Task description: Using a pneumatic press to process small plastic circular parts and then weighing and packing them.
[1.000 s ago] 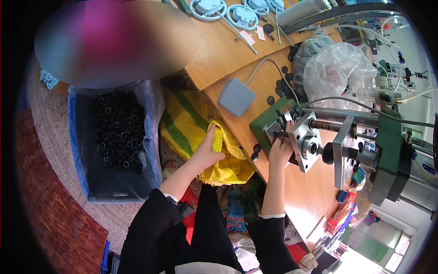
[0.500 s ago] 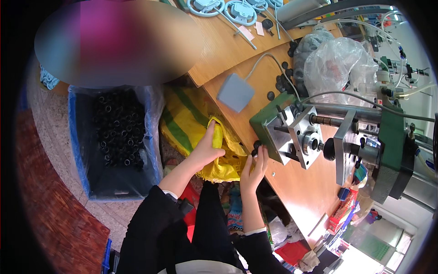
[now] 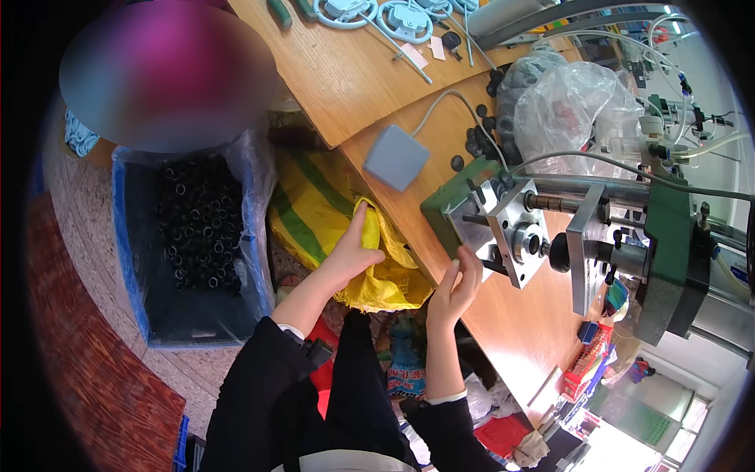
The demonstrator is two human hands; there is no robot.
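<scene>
**Left hand (image 3: 352, 258) grips a yellow sack (image 3: 311, 197); right hand (image 3: 454, 295) is at the press (image 3: 510, 224)**

The yellow sack, woven and striped with green, hangs just off the near edge of the wooden table (image 3: 362, 86), in front of the person. The left hand has its mouth pinched, the cloth folded between thumb and fingers. The right hand is raised at the table's edge, beside the press, its fingers extended and close together with the thumb near them; whether they hold anything small cannot be told.

The press lies along the table, with a green block (image 3: 458, 197) at its near end, square metal plates and steel rods. To its left sits a grey box (image 3: 395, 157) with a grey cable (image 3: 456, 96). Farther back, black round parts (image 3: 477, 141) lie scattered beside a clear plastic bag (image 3: 578, 110). Pale blue round frames (image 3: 405, 23) rest at the table's far end.

Left of the sack, on the floor (image 3: 82, 208), stands a bin (image 3: 193, 322) with a plastic liner (image 3: 263, 181), holding a heap of black rings (image 3: 197, 224).
</scene>
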